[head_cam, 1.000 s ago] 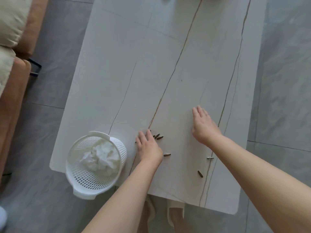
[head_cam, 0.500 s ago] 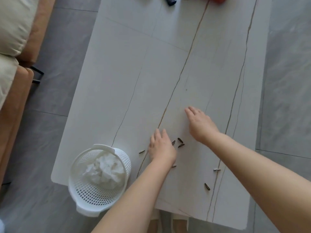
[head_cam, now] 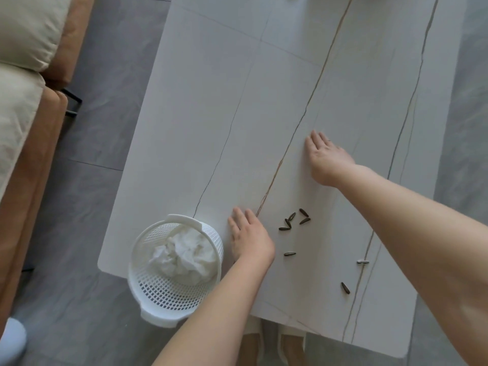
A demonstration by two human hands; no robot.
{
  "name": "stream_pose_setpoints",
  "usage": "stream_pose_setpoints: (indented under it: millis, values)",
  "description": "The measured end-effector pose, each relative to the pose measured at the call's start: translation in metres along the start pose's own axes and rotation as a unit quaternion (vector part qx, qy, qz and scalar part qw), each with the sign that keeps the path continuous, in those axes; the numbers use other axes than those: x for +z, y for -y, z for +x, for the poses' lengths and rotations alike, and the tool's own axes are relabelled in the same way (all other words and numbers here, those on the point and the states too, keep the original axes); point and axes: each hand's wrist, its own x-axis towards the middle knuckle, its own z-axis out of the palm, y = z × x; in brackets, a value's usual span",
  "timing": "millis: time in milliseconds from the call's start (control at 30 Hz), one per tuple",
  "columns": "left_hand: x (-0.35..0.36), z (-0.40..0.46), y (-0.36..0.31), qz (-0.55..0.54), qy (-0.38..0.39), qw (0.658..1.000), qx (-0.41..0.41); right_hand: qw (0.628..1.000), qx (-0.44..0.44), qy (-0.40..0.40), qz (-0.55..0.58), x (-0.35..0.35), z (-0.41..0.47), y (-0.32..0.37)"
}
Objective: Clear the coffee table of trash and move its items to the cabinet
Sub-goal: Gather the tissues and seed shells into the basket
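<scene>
Eight or so dark seeds (head_cam: pixel 293 220) lie on the white worktop (head_cam: pixel 211 114): a cluster of five between the two hands, one (head_cam: pixel 289 253) just right of the left wrist, and two more, (head_cam: pixel 362 262) and (head_cam: pixel 345 288), nearer the front edge under the right forearm. The left hand (head_cam: pixel 248 240) rests flat and open, palm down, gripping nothing, just left of the cluster and just right of the basket (head_cam: pixel 148 286). The right hand (head_cam: pixel 326 158) is also open and empty, fingers extended, set on edge on the worktop beyond the cluster and well apart from it. The basket, a white perforated tub, overhangs the front left corner of the worktop; whether it sits on the surface or is held below the edge cannot be told. It holds crumpled white paper (head_cam: pixel 182 257).

The step in hand appears to be gathering the seeds for the basket. It would go best with the right hand drawn as a blade toward the left, its little-finger edge pressed to the surface so that no seed slips beneath. The left hand would serve as a stop or a cupped receiver. The three outlying seeds need a separate pass, since a single sweep from the present position would miss them. Seeds are light and roll readily, so a slow stroke suits them.
</scene>
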Motion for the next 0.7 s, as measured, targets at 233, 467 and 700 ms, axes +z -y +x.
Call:
stream_pose_setpoints:
  millis: [233, 467, 700]
  values:
    - [0.014, -0.012, -0.002, -0.045, -0.025, 0.998, -0.040, 0.997, -0.075, 0.003, 0.025, 0.057, -0.059, 0.017]
    - [0.029, -0.026, -0.005, -0.027, -0.036, 0.999, -0.011, 0.992, -0.120, 0.001, 0.027, 0.115, -0.114, 0.023]
    - [0.060, -0.048, -0.018, -0.015, 0.033, 0.987, 0.157, 0.991, -0.087, -0.025, 0.095, 0.144, -0.158, 0.000]
